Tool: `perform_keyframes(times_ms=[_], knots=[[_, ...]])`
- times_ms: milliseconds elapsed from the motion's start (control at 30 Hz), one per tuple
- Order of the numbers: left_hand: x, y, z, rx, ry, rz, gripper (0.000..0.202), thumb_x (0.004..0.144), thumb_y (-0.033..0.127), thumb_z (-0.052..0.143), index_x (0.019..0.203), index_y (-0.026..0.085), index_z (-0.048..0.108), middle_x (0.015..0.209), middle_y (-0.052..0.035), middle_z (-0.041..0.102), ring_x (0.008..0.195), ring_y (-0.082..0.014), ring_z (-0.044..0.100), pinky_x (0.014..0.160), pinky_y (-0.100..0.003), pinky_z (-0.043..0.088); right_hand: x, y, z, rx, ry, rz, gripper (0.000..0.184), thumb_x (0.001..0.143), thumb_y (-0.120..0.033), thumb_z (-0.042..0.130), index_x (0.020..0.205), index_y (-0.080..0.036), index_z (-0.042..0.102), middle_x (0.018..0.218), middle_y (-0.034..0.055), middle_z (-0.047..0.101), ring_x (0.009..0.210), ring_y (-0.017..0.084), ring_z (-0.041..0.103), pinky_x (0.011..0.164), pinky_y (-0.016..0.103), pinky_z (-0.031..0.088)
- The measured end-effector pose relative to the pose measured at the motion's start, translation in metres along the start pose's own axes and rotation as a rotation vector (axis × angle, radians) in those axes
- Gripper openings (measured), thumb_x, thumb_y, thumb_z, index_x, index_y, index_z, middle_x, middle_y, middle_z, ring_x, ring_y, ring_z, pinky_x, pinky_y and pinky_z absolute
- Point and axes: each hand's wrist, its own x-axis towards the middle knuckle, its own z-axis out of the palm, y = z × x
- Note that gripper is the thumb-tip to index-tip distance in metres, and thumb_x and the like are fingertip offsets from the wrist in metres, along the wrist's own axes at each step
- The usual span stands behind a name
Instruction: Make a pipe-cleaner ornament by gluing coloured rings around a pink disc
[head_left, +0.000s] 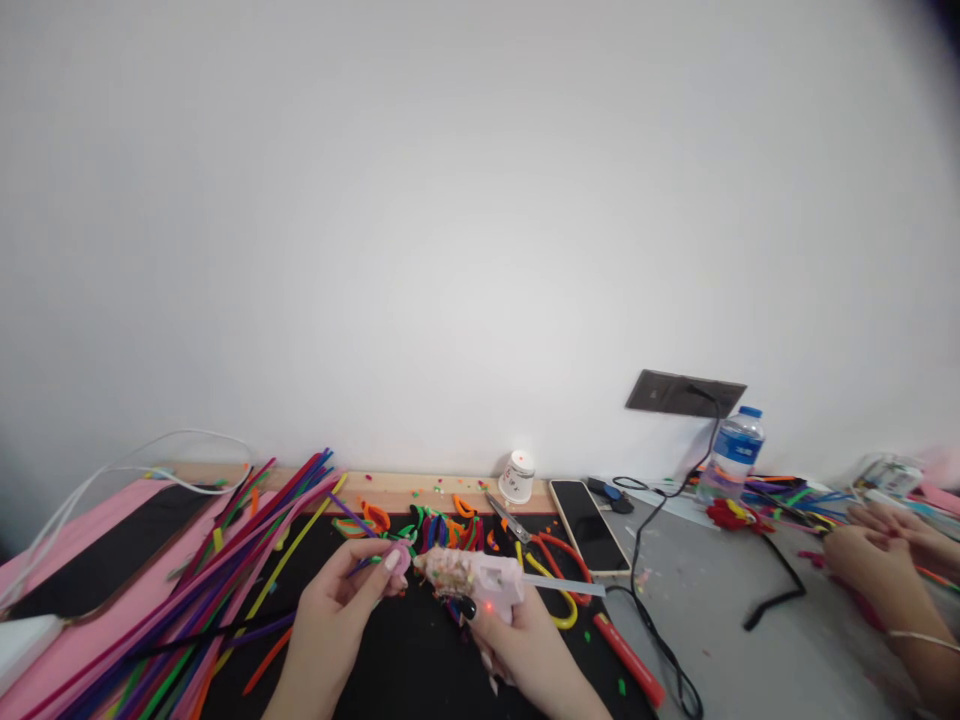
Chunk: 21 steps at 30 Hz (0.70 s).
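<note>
left hand has a small pink fuzzy piece pinched over the black mat, a bit in from the desk's far edge; right hand is wrapped round the glue gun, nozzle just beside the piece. i'd call it partway: a pile of bent loops looks already shaped near the far edge, while the long stems toward the left edge seem uncut; can't really tell if glue's on the pink bit yet, it's half hidden.
</note>
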Motion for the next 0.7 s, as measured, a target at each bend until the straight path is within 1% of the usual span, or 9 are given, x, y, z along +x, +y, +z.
perform_keyframes(times_ms=[100,167,233,300,333,400,467,567,700], knots=[[0.002,0.002,-0.001,0.002,0.044,0.015,0.033,0.055,0.039,0.084,0.075,0.016,0.071,0.066,-0.0014,0.074,0.058,-0.0154,0.065,0.056,-0.022,0.055,-0.001,-0.008,0.0,-0.088,-0.01,-0.107,0.03,0.08,-0.03,0.06,0.107,-0.018,0.068,0.068,0.0023,0.063,0.063,0.018,0.057,0.06,0.027,0.046],[0.003,0.004,-0.002,0.007,0.069,0.035,0.034,0.054,0.038,0.085,0.074,0.016,0.071,0.063,-0.0006,0.073,0.056,-0.0148,0.064,0.053,-0.02,0.053,-0.001,-0.01,0.0,-0.188,-0.017,-0.171,0.031,0.077,-0.019,0.056,0.105,-0.02,0.07,0.084,0.0045,0.068,0.073,0.02,0.059,0.068,0.029,0.046],[0.004,0.006,-0.001,0.004,0.09,0.053,0.034,0.052,0.038,0.086,0.072,0.016,0.071,0.06,0.0004,0.071,0.054,-0.0138,0.062,0.051,-0.019,0.051,0.0,-0.008,0.001,-0.323,0.002,-0.164,0.027,0.072,-0.012,0.056,0.093,-0.018,0.072,0.081,0.0036,0.068,0.07,0.019,0.057,0.065,0.026,0.044],[0.005,0.007,-0.001,0.003,0.106,0.066,0.034,0.05,0.039,0.086,0.071,0.016,0.071,0.059,0.0004,0.071,0.053,-0.0137,0.061,0.05,-0.02,0.051,0.0,-0.002,0.002,-0.458,-0.002,-0.129,0.017,0.068,-0.011,0.059,0.08,-0.017,0.07,0.069,0.0006,0.064,0.06,0.015,0.053,0.055,0.023,0.039],[0.006,0.008,-0.001,0.004,0.112,0.074,0.035,0.05,0.04,0.086,0.07,0.017,0.071,0.06,0.0001,0.071,0.053,-0.014,0.061,0.05,-0.02,0.051,0.0,0.002,0.003,-0.512,-0.021,-0.128,0.012,0.067,-0.012,0.061,0.076,-0.017,0.068,0.065,-0.001,0.061,0.056,0.014,0.05,0.053,0.021,0.036],[0.007,0.007,-0.002,0.01,0.123,0.09,0.035,0.049,0.04,0.086,0.07,0.017,0.071,0.062,-0.0004,0.071,0.053,-0.0148,0.061,0.05,-0.022,0.052,0.0,0.009,0.004,-0.586,-0.088,-0.163,0.01,0.068,-0.017,0.065,0.078,-0.018,0.066,0.065,-0.0027,0.06,0.055,0.012,0.049,0.051,0.02,0.033],[0.007,0.006,-0.002,0.022,0.126,0.099,0.035,0.049,0.041,0.086,0.07,0.017,0.071,0.063,-0.0006,0.072,0.054,-0.0154,0.061,0.051,-0.023,0.052,0.0,0.015,0.005,-0.662,-0.148,-0.199,0.02,0.066,-0.022,0.07,0.085,-0.019,0.066,0.071,-0.0021,0.061,0.06,0.013,0.051,0.054,0.02,0.035],[0.007,0.004,-0.003,0.059,0.11,0.099,0.035,0.051,0.043,0.084,0.07,0.017,0.071,0.063,-0.001,0.072,0.055,-0.0164,0.063,0.052,-0.023,0.053,0.0,0.017,0.004,-0.761,-0.218,-0.198,0.039,0.058,-0.024,0.079,0.095,-0.021,0.067,0.085,0.0016,0.062,0.077,0.018,0.057,0.065,0.021,0.04],[0.004,0.0,-0.002,0.099,0.021,0.107,0.028,0.058,0.04,0.082,0.072,0.018,0.071,0.065,-0.0018,0.073,0.061,-0.0182,0.065,0.057,-0.024,0.054,-0.001,0.014,0.0,-0.743,-0.307,-0.227,0.056,0.051,-0.024,0.087,0.103,-0.024,0.066,0.1,0.0028,0.061,0.098,0.022,0.055,0.084,0.025,0.041]])
